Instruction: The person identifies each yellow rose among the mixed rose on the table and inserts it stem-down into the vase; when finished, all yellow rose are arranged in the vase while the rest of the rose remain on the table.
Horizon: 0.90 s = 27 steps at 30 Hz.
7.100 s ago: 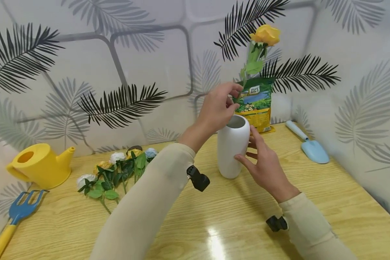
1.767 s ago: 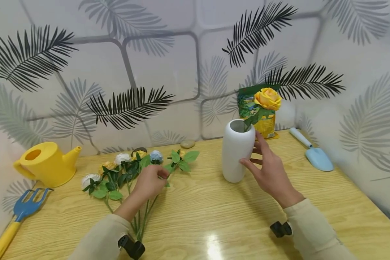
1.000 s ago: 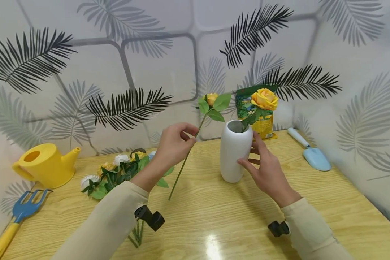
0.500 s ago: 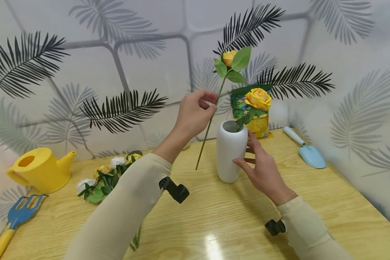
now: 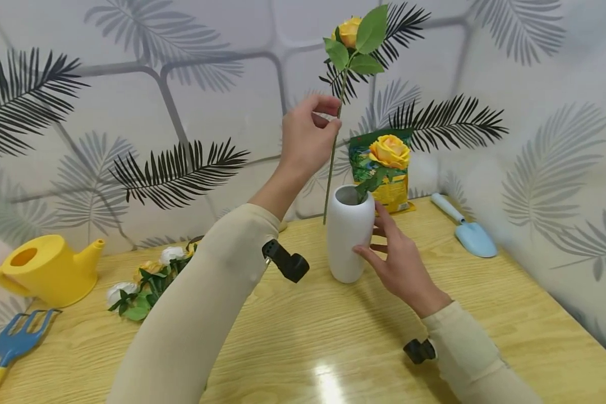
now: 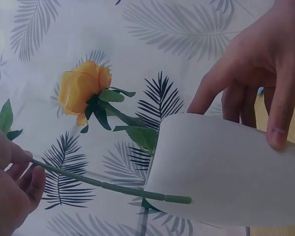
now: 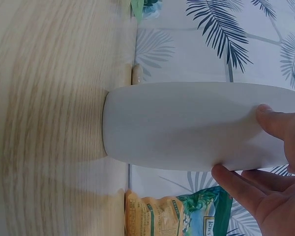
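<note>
My left hand (image 5: 310,134) pinches the green stem of a yellow artificial rose (image 5: 349,33), held upright in the head view. The stem's lower end hangs beside the mouth of a white vase (image 5: 350,241), overlapping its outer wall in the left wrist view. Another yellow rose (image 5: 390,151) stands in the vase, leaning right over its rim. My right hand (image 5: 401,266) holds the vase by its right side, thumb in front and fingers behind. In the right wrist view the base of the vase (image 7: 187,128) sits on the table.
At left lie several artificial flowers (image 5: 148,278), partly hidden by the left sleeve. Beyond them are a yellow watering can (image 5: 50,269) and a blue hand fork (image 5: 22,339). A printed packet (image 5: 391,193) stands behind the vase. To the right lies a light-blue trowel (image 5: 474,238).
My left hand has picked the second rose from the flowers at left, then lifted it up and right to the vase. The first rose, earlier in that hand, now stands in the vase.
</note>
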Tool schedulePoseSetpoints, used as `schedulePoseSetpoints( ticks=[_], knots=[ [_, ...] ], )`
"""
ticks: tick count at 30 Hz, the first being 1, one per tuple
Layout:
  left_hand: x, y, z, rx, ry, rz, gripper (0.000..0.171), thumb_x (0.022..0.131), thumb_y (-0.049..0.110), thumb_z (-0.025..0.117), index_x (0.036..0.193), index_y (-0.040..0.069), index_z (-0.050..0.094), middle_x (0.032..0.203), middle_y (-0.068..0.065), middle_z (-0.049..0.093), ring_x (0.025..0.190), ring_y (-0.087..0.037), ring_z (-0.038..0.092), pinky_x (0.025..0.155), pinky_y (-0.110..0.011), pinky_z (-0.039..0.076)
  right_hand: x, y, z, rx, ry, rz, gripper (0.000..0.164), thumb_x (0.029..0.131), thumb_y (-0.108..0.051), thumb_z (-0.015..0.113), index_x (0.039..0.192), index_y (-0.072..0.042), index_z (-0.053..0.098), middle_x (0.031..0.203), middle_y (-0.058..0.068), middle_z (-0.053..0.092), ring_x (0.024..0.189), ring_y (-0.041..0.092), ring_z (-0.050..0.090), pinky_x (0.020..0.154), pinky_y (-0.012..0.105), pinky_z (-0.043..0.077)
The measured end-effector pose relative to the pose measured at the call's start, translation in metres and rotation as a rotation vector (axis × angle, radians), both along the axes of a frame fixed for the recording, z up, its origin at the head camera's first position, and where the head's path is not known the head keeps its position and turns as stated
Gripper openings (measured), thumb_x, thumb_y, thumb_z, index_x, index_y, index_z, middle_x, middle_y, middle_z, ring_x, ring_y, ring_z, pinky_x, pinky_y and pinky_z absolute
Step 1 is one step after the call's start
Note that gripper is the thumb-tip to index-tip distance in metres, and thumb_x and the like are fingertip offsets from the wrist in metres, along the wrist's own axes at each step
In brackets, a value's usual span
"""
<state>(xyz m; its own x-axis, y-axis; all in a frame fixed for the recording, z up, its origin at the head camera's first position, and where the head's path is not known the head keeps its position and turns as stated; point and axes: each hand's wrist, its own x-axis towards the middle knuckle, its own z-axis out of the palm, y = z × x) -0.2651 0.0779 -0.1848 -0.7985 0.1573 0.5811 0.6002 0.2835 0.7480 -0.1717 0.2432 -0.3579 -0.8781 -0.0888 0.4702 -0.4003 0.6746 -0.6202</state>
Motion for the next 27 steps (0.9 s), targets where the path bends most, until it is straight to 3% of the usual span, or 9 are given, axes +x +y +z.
schedulePoseSetpoints(
  ticks=[8, 16, 22, 27],
  knots=[
    [-0.005, 0.007, 0.014, 0.085, 0.160, 0.000, 0.022, 0.094, -0.002, 0.064, 0.116, -0.002, 0.068, 0.110, -0.014, 0.069, 0.085, -0.022, 0.067, 0.080, -0.018, 0.053, 0.000, -0.003, 0.000, -0.011, -0.009, 0.013, 0.093, 0.090, -0.013, 0.074, 0.161, -0.008, 0.014, 0.136, 0.026, 0.055, 0.122, 0.040, 0.061, 0.090, 0.049, 0.059],
    [-0.003, 0.014, 0.026, 0.111, 0.176, -0.003, 0.022, 0.094, -0.002, 0.064, 0.115, -0.001, 0.068, 0.110, -0.013, 0.069, 0.085, -0.021, 0.066, 0.082, -0.018, 0.054, 0.000, -0.003, -0.001, -0.010, -0.005, 0.000, 0.092, 0.090, -0.012, 0.074, 0.161, -0.008, 0.015, 0.136, 0.026, 0.056, 0.122, 0.041, 0.061, 0.090, 0.049, 0.059],
    [-0.004, 0.020, 0.015, 0.096, 0.165, -0.026, 0.021, 0.095, -0.001, 0.065, 0.116, -0.001, 0.068, 0.110, -0.013, 0.067, 0.086, -0.021, 0.066, 0.082, -0.018, 0.054, 0.001, -0.002, 0.001, -0.014, -0.015, 0.002, 0.091, 0.092, -0.012, 0.073, 0.161, -0.008, 0.015, 0.136, 0.026, 0.055, 0.123, 0.040, 0.061, 0.091, 0.050, 0.059],
    [-0.005, 0.019, -0.004, 0.044, 0.091, -0.038, 0.023, 0.096, 0.002, 0.065, 0.118, 0.000, 0.067, 0.112, -0.013, 0.068, 0.091, -0.023, 0.066, 0.082, -0.019, 0.055, 0.001, -0.001, 0.001, -0.013, -0.014, 0.004, 0.090, 0.092, -0.012, 0.073, 0.161, -0.007, 0.015, 0.136, 0.026, 0.055, 0.122, 0.041, 0.061, 0.090, 0.050, 0.059]
  ],
)
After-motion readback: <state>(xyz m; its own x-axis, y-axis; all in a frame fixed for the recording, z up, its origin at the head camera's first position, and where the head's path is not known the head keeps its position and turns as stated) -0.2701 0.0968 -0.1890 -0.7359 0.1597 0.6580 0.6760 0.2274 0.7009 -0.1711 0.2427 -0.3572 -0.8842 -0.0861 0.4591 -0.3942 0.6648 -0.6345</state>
